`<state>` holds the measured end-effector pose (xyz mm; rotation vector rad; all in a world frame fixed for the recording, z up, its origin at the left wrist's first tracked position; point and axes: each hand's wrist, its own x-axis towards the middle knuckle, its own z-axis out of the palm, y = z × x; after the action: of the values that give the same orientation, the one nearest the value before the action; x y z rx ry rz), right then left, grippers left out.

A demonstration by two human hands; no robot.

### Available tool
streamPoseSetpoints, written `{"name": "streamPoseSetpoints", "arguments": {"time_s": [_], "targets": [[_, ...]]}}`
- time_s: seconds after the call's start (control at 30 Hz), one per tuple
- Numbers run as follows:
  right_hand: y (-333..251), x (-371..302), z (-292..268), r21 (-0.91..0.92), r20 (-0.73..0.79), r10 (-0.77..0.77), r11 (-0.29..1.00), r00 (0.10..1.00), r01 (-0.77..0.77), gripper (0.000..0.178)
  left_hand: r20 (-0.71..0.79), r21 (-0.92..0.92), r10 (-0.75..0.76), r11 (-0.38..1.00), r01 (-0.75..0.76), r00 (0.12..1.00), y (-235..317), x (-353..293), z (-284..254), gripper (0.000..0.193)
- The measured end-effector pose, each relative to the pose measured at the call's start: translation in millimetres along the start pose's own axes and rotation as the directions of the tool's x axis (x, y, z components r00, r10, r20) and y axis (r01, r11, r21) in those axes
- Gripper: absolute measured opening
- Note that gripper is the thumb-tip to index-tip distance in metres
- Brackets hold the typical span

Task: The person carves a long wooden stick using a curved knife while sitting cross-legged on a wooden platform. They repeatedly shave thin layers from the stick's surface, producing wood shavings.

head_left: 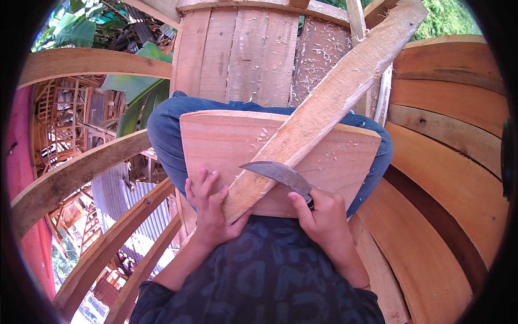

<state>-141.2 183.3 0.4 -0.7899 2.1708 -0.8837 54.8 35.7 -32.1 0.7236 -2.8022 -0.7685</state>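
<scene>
My right hand (pixel 325 216) is closed around the dark handle of a sickle (pixel 278 174), its curved grey blade pointing left across the near part of a long rough wooden plank (pixel 324 100). The plank slants from near my waist up to the far right. At its near end my left hand (pixel 209 210) grips the plank, thumb by the end and index finger along the left edge, the other fingers spread over the board below. Under the plank, a wide pale wooden board (pixel 216 146) lies across my lap. Small shavings are scattered on the board.
I sit cross-legged on a plank floor (pixel 245 59) strewn with wood shavings. Slatted wooden sides rise at the right (pixel 448 140), and spaced rails (pixel 97 167) run along the left. Beyond the rails are corrugated metal sheets (pixel 116 205) and green leaves (pixel 137 89).
</scene>
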Motion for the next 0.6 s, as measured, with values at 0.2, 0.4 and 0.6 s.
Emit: {"name": "streamPoseSetpoints", "arguments": {"time_s": [0.2, 0.4, 0.6], "targets": [[18, 11, -32, -0.246, -0.312, 0.052, 0.96, 0.949, -0.133, 0.04, 0.009, -0.004, -0.014, 1.0, 0.014, 1.0, 0, -4, 0, 0.076], [19, 9, -84, -0.084, -0.45, 0.154, 0.973, 0.88, -0.214, 0.034, 0.005, -0.021, -0.026, 0.999, 0.026, 1.0, 0, -3, -1, 0.075], [-14, 1, -22, -0.359, -0.033, 0.055, 0.931, 0.998, -0.063, 0.04, 0.021, -0.017, -0.024, 1.0, 0.025, 0.999, 1, -1, -1, 0.074]]}}
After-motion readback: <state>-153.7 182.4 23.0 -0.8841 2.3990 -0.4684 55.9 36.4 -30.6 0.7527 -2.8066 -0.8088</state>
